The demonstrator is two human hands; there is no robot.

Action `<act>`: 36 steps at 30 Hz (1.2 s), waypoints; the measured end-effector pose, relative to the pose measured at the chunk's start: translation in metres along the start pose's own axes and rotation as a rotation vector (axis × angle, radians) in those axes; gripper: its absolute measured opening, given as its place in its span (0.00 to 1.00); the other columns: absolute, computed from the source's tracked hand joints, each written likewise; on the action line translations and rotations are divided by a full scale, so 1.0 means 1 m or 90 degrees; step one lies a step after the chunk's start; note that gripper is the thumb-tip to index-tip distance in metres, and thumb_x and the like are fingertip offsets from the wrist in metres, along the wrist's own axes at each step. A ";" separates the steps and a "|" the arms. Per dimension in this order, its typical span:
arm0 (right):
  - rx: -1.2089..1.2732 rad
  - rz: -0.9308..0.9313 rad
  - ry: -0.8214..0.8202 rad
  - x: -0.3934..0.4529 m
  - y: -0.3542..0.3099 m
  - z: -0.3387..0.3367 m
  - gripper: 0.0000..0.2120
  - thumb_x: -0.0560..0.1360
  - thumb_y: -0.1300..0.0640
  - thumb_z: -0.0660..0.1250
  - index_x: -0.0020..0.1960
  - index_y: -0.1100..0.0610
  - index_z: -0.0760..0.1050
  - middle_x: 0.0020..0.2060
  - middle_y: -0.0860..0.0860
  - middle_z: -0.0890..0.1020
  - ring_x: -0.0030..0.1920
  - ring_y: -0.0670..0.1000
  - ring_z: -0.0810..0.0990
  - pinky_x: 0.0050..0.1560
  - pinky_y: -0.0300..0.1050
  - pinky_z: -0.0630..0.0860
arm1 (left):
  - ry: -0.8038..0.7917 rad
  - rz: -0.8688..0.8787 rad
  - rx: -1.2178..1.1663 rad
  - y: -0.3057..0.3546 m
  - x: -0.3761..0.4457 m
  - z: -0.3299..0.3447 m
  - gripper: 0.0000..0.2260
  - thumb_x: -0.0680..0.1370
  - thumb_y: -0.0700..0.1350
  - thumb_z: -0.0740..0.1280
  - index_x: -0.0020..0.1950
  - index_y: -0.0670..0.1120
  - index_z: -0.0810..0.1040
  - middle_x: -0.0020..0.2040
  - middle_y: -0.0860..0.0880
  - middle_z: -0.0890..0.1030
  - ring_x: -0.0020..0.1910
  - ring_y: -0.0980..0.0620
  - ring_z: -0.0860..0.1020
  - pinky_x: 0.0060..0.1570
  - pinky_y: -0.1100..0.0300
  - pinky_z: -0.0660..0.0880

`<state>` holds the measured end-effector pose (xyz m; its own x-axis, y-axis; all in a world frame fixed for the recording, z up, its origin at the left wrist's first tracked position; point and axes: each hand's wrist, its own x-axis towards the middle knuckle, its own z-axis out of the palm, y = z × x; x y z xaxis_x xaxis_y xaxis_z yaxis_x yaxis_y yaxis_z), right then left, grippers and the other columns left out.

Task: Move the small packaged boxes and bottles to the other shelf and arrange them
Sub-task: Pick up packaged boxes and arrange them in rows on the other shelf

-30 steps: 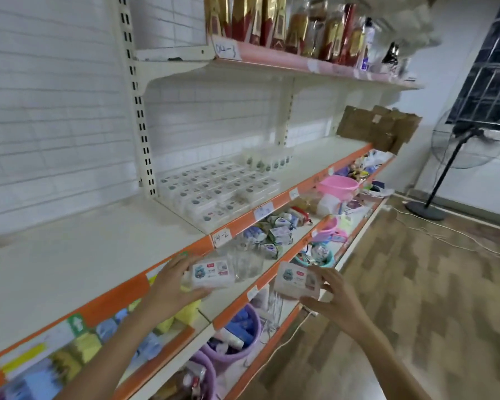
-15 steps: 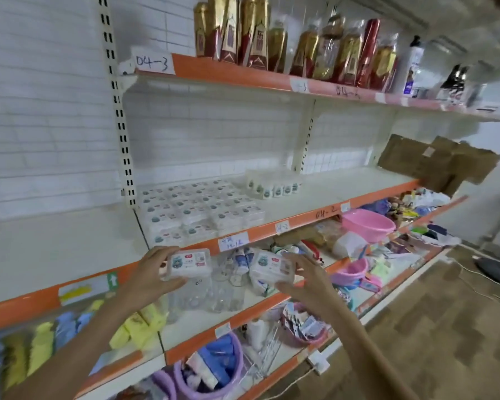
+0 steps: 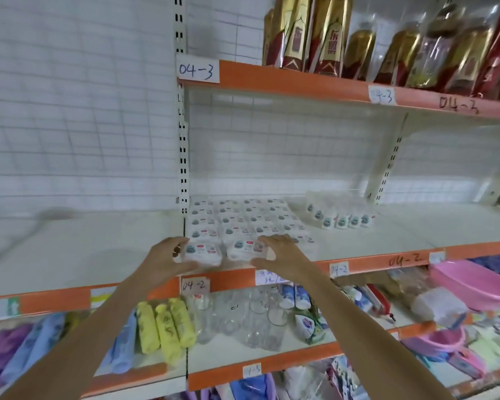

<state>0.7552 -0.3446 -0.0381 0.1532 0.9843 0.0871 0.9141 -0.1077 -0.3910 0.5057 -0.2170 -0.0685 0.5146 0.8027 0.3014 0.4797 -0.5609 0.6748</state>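
Two small white packaged boxes sit at the front edge of the white shelf (image 3: 387,235) marked 04-2. My left hand (image 3: 168,259) grips the left box (image 3: 202,251), fingers curled round its left end. My right hand (image 3: 280,254) grips the right box (image 3: 243,249) from its right side. Behind them lies a neat grid of several identical boxes (image 3: 243,217). A short row of small white bottles (image 3: 341,219) stands to the right of that grid.
The shelf section to the left (image 3: 70,249) is bare. Above, shelf 04-3 holds red and gold bottles (image 3: 329,33). Below are glass cups (image 3: 243,319), yellow tubes (image 3: 165,324) and pink basins (image 3: 474,281). A slotted upright (image 3: 182,168) divides the sections.
Both hands rose from in front of the lower shelf and brought the two boxes onto shelf 04-2, at the front of the grid. The view turned to face the shelf.
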 end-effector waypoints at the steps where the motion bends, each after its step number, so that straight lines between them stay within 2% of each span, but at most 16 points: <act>1: -0.047 -0.017 -0.012 0.010 0.001 0.001 0.33 0.74 0.39 0.62 0.74 0.53 0.59 0.72 0.51 0.64 0.72 0.52 0.57 0.70 0.48 0.56 | -0.001 -0.009 0.007 -0.002 0.003 0.002 0.29 0.67 0.48 0.76 0.65 0.44 0.72 0.58 0.48 0.74 0.51 0.55 0.73 0.51 0.67 0.65; 5: -0.197 -0.080 -0.021 0.040 0.002 0.005 0.33 0.75 0.38 0.59 0.74 0.54 0.57 0.73 0.50 0.60 0.73 0.54 0.53 0.72 0.51 0.53 | 0.005 -0.027 0.015 -0.012 0.010 0.008 0.30 0.67 0.48 0.76 0.66 0.44 0.71 0.57 0.50 0.71 0.51 0.56 0.72 0.55 0.66 0.67; 7: -0.211 -0.093 -0.039 0.048 0.007 0.009 0.32 0.76 0.39 0.59 0.74 0.53 0.57 0.74 0.50 0.58 0.73 0.55 0.51 0.72 0.52 0.52 | 0.013 -0.048 -0.018 -0.014 0.010 0.011 0.29 0.67 0.45 0.76 0.66 0.42 0.71 0.56 0.50 0.69 0.52 0.54 0.74 0.60 0.60 0.71; 9: -0.193 -0.102 -0.047 0.053 0.014 0.013 0.30 0.76 0.40 0.60 0.74 0.51 0.58 0.74 0.49 0.56 0.73 0.54 0.51 0.71 0.52 0.52 | 0.031 -0.076 -0.069 -0.011 0.009 0.017 0.29 0.67 0.41 0.76 0.65 0.41 0.70 0.57 0.48 0.68 0.51 0.53 0.75 0.59 0.56 0.73; 14: -0.134 -0.155 0.011 0.060 0.034 0.026 0.26 0.76 0.43 0.61 0.72 0.45 0.61 0.73 0.47 0.60 0.73 0.52 0.55 0.72 0.50 0.52 | 0.096 -0.122 -0.166 -0.005 0.009 0.037 0.25 0.68 0.35 0.74 0.61 0.46 0.70 0.54 0.50 0.70 0.51 0.57 0.73 0.49 0.74 0.68; 16: -0.139 -0.180 0.035 0.060 0.041 0.030 0.25 0.75 0.42 0.61 0.71 0.45 0.63 0.72 0.47 0.62 0.73 0.52 0.57 0.71 0.49 0.52 | 0.112 -0.125 -0.169 -0.005 0.007 0.042 0.23 0.68 0.34 0.73 0.59 0.48 0.70 0.53 0.53 0.71 0.51 0.57 0.73 0.45 0.77 0.69; 19: -0.117 -0.210 0.080 0.061 0.046 0.034 0.24 0.75 0.42 0.60 0.69 0.48 0.67 0.70 0.49 0.66 0.71 0.53 0.60 0.70 0.48 0.55 | 0.129 -0.141 -0.185 -0.005 0.007 0.046 0.23 0.67 0.33 0.73 0.53 0.54 0.72 0.53 0.56 0.72 0.51 0.59 0.74 0.49 0.71 0.71; 21: -0.100 -0.231 0.093 0.062 0.048 0.036 0.22 0.76 0.45 0.62 0.68 0.50 0.68 0.69 0.50 0.67 0.69 0.54 0.62 0.69 0.49 0.57 | 0.140 -0.163 -0.199 -0.002 0.008 0.048 0.23 0.67 0.31 0.73 0.52 0.52 0.72 0.53 0.54 0.74 0.51 0.56 0.75 0.51 0.66 0.72; 24: -0.084 -0.249 0.097 0.066 0.051 0.038 0.21 0.76 0.47 0.63 0.67 0.52 0.69 0.67 0.50 0.69 0.68 0.55 0.63 0.69 0.50 0.59 | 0.133 -0.179 -0.170 0.004 0.008 0.049 0.21 0.68 0.31 0.72 0.57 0.45 0.71 0.52 0.52 0.72 0.48 0.58 0.75 0.43 0.74 0.72; 26: -0.080 -0.256 0.108 0.065 0.052 0.038 0.21 0.76 0.47 0.63 0.66 0.52 0.70 0.65 0.51 0.70 0.66 0.55 0.65 0.68 0.51 0.61 | 0.131 -0.183 -0.151 0.006 0.008 0.049 0.21 0.69 0.31 0.71 0.59 0.43 0.71 0.52 0.51 0.71 0.48 0.55 0.74 0.42 0.75 0.71; 29: -0.086 -0.276 0.073 0.065 0.054 0.032 0.23 0.76 0.45 0.61 0.68 0.51 0.67 0.68 0.50 0.68 0.69 0.54 0.62 0.69 0.50 0.58 | 0.120 -0.192 -0.136 0.007 0.007 0.048 0.22 0.70 0.33 0.71 0.59 0.46 0.70 0.55 0.50 0.70 0.53 0.53 0.73 0.50 0.69 0.71; 30: -0.079 -0.281 0.076 0.062 0.055 0.027 0.23 0.76 0.43 0.60 0.68 0.51 0.68 0.68 0.50 0.69 0.69 0.54 0.64 0.69 0.51 0.60 | 0.117 -0.199 -0.139 0.006 0.008 0.048 0.22 0.69 0.33 0.72 0.59 0.46 0.70 0.56 0.49 0.70 0.54 0.52 0.73 0.53 0.65 0.71; 31: -0.082 -0.287 0.123 0.059 0.058 0.023 0.23 0.75 0.42 0.59 0.66 0.51 0.71 0.65 0.50 0.72 0.67 0.54 0.68 0.68 0.54 0.65 | 0.113 -0.210 -0.149 0.006 0.009 0.047 0.23 0.69 0.33 0.72 0.60 0.46 0.70 0.57 0.49 0.70 0.55 0.51 0.73 0.53 0.63 0.71; 33: -0.057 -0.236 0.219 0.054 0.073 0.014 0.24 0.70 0.38 0.57 0.58 0.50 0.76 0.58 0.50 0.79 0.60 0.55 0.76 0.58 0.59 0.75 | 0.094 -0.235 -0.191 0.006 0.010 0.047 0.25 0.69 0.33 0.72 0.61 0.47 0.69 0.58 0.50 0.71 0.55 0.52 0.74 0.49 0.65 0.72; 34: -0.025 -0.185 0.248 0.052 0.084 0.009 0.26 0.68 0.36 0.56 0.58 0.49 0.76 0.59 0.50 0.78 0.61 0.56 0.75 0.58 0.60 0.74 | 0.083 -0.249 -0.215 0.005 0.010 0.047 0.25 0.69 0.33 0.72 0.61 0.49 0.68 0.58 0.51 0.72 0.53 0.53 0.75 0.46 0.66 0.73; 36: -0.009 -0.039 0.240 0.047 0.107 0.000 0.36 0.64 0.29 0.51 0.64 0.47 0.71 0.68 0.53 0.69 0.70 0.58 0.63 0.68 0.60 0.62 | 0.079 -0.269 -0.240 0.003 0.009 0.048 0.26 0.69 0.33 0.72 0.62 0.51 0.68 0.57 0.50 0.74 0.51 0.52 0.77 0.43 0.63 0.75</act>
<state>0.8600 -0.3101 -0.0762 0.2228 0.8688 0.4423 0.9305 -0.0542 -0.3623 0.5465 -0.2211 -0.0962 0.2351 0.9718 0.0152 0.3270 -0.0938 0.9403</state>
